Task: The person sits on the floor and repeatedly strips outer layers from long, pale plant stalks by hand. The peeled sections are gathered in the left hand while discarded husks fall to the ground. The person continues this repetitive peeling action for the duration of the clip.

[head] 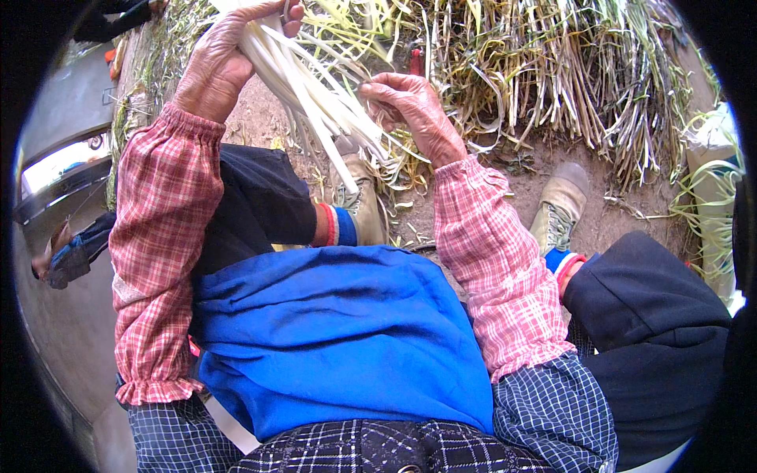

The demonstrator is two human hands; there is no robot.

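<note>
My left hand [222,68] is wrapped around a bundle of long, pale vegetable stalks [307,97] near the top of the view. Their white ends fan down toward my shoe, while yellowish leaves [349,29] spread above. To the right of the bundle, my right hand [411,106] has its thumb and forefinger pinched on a thin strand [356,70] beside the stalks. The other fingers of that hand curl under and are partly hidden. Loose peelings [408,168] lie on the ground beneath both hands.
A large heap of green and brown stalks [532,77] covers the ground ahead. A red object [417,62] pokes out at its edge. My shoes [361,201] flank the peelings. At right, pale leaves [712,201] hang by a whitish container [704,159]. Another person [77,254] is far left.
</note>
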